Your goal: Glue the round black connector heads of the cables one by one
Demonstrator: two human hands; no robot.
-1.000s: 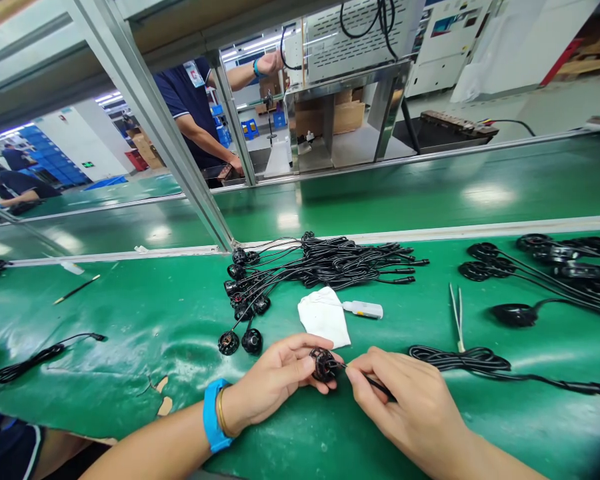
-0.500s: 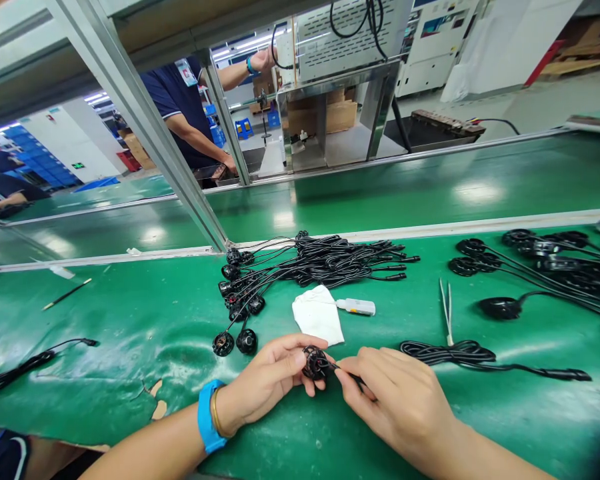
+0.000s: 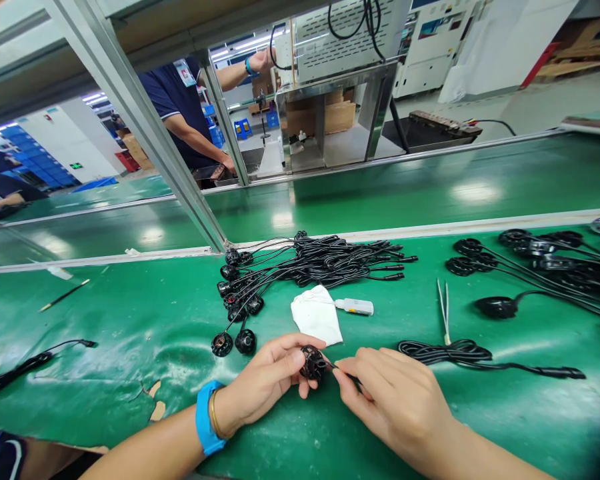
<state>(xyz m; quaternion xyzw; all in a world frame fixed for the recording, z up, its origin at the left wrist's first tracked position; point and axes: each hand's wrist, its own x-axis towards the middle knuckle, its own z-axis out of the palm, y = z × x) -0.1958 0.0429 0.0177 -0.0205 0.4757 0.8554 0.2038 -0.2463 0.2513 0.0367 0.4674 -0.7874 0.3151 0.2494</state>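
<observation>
My left hand (image 3: 280, 367) has its thumb and fingers closed round a small round black housing (image 3: 312, 363) with openings in its face. Just to the right, my right hand (image 3: 397, 393) pinches a thin black cable (image 3: 334, 365) at the housing's side. The rest of that cable is hidden by my fingers. Beyond my hands lie a white cloth (image 3: 317, 315) and a small clear bottle (image 3: 356, 307). A coiled black cable (image 3: 445, 351) emerges near my right hand, with tweezers (image 3: 444, 312) lying against it.
Several black housings (image 3: 245, 341) with bundled cables (image 3: 325, 260) lie at the back middle. More cabled housings (image 3: 497, 307) cover the right side. A cable (image 3: 17, 373) and a thin stick (image 3: 65, 295) lie left. A metal post (image 3: 145, 127) rises beyond; a co-worker (image 3: 185, 113) stands behind it.
The housing has turned slightly in my left hand. My right hand stays beside it with the cable pinched. The whole view has shifted slightly.
</observation>
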